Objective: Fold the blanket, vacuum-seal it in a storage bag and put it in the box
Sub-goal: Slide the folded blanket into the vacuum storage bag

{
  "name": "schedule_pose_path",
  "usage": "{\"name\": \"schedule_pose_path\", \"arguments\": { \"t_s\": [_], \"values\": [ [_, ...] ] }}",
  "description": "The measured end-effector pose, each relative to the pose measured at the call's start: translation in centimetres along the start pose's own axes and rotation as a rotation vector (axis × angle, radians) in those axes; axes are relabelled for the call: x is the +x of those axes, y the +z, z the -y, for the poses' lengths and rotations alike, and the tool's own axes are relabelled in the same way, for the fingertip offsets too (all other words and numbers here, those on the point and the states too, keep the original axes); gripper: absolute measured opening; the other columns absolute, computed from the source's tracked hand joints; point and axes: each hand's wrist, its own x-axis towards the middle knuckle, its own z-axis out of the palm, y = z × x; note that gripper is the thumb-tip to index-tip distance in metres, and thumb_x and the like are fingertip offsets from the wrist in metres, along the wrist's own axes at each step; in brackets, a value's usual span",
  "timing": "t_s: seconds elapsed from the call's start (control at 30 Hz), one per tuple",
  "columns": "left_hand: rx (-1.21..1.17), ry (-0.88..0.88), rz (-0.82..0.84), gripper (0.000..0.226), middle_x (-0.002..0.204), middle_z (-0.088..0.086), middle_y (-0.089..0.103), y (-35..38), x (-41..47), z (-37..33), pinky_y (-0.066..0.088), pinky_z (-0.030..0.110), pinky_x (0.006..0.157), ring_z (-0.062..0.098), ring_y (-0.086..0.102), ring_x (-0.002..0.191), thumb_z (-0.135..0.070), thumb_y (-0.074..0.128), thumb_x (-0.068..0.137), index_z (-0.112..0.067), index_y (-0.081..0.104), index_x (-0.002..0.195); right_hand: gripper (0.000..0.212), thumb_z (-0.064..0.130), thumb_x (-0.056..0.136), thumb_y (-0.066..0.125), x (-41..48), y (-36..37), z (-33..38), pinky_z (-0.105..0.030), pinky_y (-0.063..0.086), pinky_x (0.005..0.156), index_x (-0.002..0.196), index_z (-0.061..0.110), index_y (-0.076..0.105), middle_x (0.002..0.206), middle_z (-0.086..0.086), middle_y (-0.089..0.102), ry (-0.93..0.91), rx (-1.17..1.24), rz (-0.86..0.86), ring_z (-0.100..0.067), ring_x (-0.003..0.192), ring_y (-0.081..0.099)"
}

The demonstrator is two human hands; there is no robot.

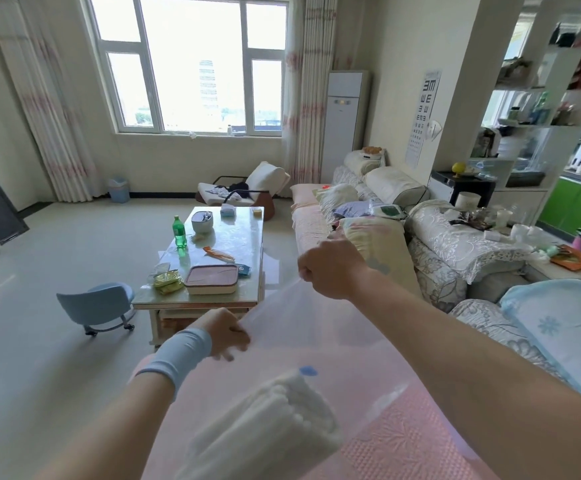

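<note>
Blanket bagged, held up by the rim
Left hand [228, 332] and right hand [330, 271] each pinch the storage bag [316, 327] mid-frame. The folded blanket [275, 420] lies inside, bottom centre, and its weight could drag the slick film free.

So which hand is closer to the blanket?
Left. The left hand pinches the bag edge just past the blanket; the right hand holds that edge farther out, toward the sofa.
</note>
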Motion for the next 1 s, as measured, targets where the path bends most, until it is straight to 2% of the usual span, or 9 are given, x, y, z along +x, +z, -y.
{"name": "schedule_pose_path", "arguments": {
  "t_s": [0.1, 0.17, 0.27, 0.33, 0.47, 0.53, 0.63, 0.77, 1.0],
  "values": [
    [-0.029, 0.034, -0.013, 0.010, 0.079, 0.005, 0.074, 0.5, 0.4, -1.1, 0.053, 0.029, 0.050, 0.023, 0.072, 0.060, -0.015, 0.067, 0.081, -0.011, 0.074, 0.076, 0.028, 0.027, 0.090, 0.060, 1.1, 0.5, 2.6, -0.069, 0.000, 0.117, 0.117, 0.023, 0.064, 0.133, -0.015, 0.059, -0.009, -0.465, 0.147, -0.037, 0.137, 0.041],
    [-0.061, 0.055, -0.003, 0.011, 0.088, 0.015, 0.074, 0.9, 0.7, -3.2, 0.053, 0.033, 0.051, 0.025, 0.069, 0.056, -0.012, 0.065, 0.083, -0.006, 0.074, 0.080, 0.060, 0.034, 0.088, 0.062, 1.8, 1.8, 5.1, -0.067, -0.007, 0.118, 0.144, 0.017, 0.047, 0.157, -0.020, 0.034, -0.088, -0.500, 0.250, -0.037, 0.151, 0.018],
    [-0.142, 0.039, -0.002, 0.012, 0.079, 0.012, 0.074, 0.7, 1.6, -4.9, 0.052, 0.032, 0.052, 0.024, 0.065, 0.052, -0.013, 0.065, 0.083, -0.009, 0.072, 0.075, 0.035, 0.018, 0.091, 0.058, 2.0, 3.6, 6.4, -0.051, 0.014, 0.122, 0.125, 0.019, 0.062, 0.131, -0.010, 0.063, -0.187, -0.306, 0.229, -0.027, 0.131, 0.054],
    [-0.138, 0.064, -0.055, 0.012, 0.067, 0.003, 0.071, 0.3, 1.7, -4.2, 0.055, 0.028, 0.050, 0.018, 0.066, 0.051, -0.019, 0.073, 0.080, -0.013, 0.073, 0.070, 0.022, 0.015, 0.094, 0.059, 2.4, 4.4, 5.5, -0.034, 0.043, 0.093, 0.111, 0.022, 0.069, 0.116, -0.004, 0.070, -0.132, -0.138, 0.168, -0.026, 0.108, 0.067],
    [0.114, 0.004, 0.004, 0.031, 0.094, 0.001, 0.071, 1.8, 1.8, 0.0, 0.055, 0.029, 0.073, 0.019, 0.067, 0.081, -0.040, 0.077, 0.074, -0.021, 0.071, 0.097, 0.017, 0.017, 0.094, 0.059, 3.8, 6.2, 3.9, -0.024, 0.031, 0.059, 0.105, 0.022, 0.071, 0.110, -0.003, 0.070, -0.095, -0.079, 0.134, -0.025, 0.099, 0.069],
    [0.157, -0.066, 0.084, 0.021, 0.102, 0.005, 0.071, 2.9, 2.4, 2.1, 0.054, 0.027, 0.074, 0.019, 0.067, 0.085, -0.031, 0.068, 0.085, -0.018, 0.067, 0.102, 0.016, 0.019, 0.095, 0.057, 4.4, 7.3, 3.1, -0.026, 0.040, 0.067, 0.105, 0.023, 0.071, 0.110, -0.003, 0.070, -0.081, -0.053, 0.135, -0.025, 0.099, 0.069],
    [0.024, -0.101, -0.014, 0.009, 0.084, 0.009, 0.075, 2.4, 4.5, 3.2, 0.061, 0.035, 0.060, 0.021, 0.073, 0.074, -0.026, 0.073, 0.081, -0.018, 0.075, 0.081, 0.019, 0.017, 0.097, 0.053, 5.7, 9.0, 1.8, -0.036, 0.051, 0.090, 0.109, 0.022, 0.067, 0.109, -0.005, 0.070, -0.072, -0.027, 0.125, -0.028, 0.100, 0.068],
    [-0.026, -0.070, -0.203, 0.010, 0.076, 0.008, 0.069, 0.5, 8.3, 2.4, 0.053, 0.030, 0.055, 0.024, 0.062, 0.057, -0.029, 0.072, 0.082, -0.020, 0.076, 0.080, 0.029, 0.003, 0.094, 0.043, 8.0, 10.1, -0.1, -0.033, 0.050, 0.077, 0.115, 0.018, 0.056, 0.114, -0.005, 0.067, -0.005, -0.032, 0.064, -0.029, 0.100, 0.068],
    [0.268, 0.038, -0.516, 0.025, 0.101, 0.013, 0.069, -3.2, 12.8, 0.4, 0.049, 0.033, 0.083, 0.032, 0.064, 0.098, -0.036, 0.057, 0.094, -0.017, 0.073, 0.100, 0.036, 0.001, 0.091, 0.042, 10.8, 9.7, -3.3, -0.031, 0.041, 0.068, 0.113, 0.023, 0.059, 0.097, -0.010, 0.071, 0.068, -0.011, -0.086, -0.031, 0.089, 0.070]
  ]
}}
